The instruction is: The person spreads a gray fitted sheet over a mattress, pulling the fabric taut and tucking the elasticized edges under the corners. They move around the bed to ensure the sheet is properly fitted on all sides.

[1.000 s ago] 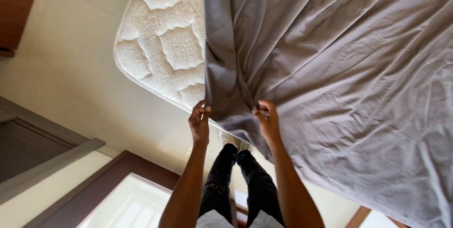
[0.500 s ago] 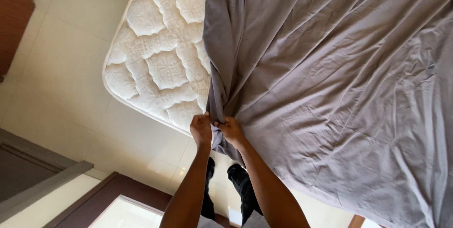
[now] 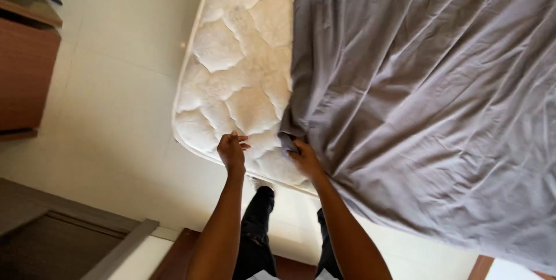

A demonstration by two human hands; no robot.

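With only the right hand [image 3: 304,158] pinching the grey sheet [image 3: 428,94] corner at the mattress [image 3: 237,77] edge and the left hand [image 3: 231,151] loosely curled and empty, the corner may slip.

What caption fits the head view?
Right hand grips the grey sheet edge; left hand rests open on the bare mattress.

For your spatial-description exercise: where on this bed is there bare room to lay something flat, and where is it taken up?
Free: the bare quilted mattress strip, bordered by its rounded edge and the grey sheet. Crowded: the near corner, where the left hand hovers and the right hand grips the sheet's edge.
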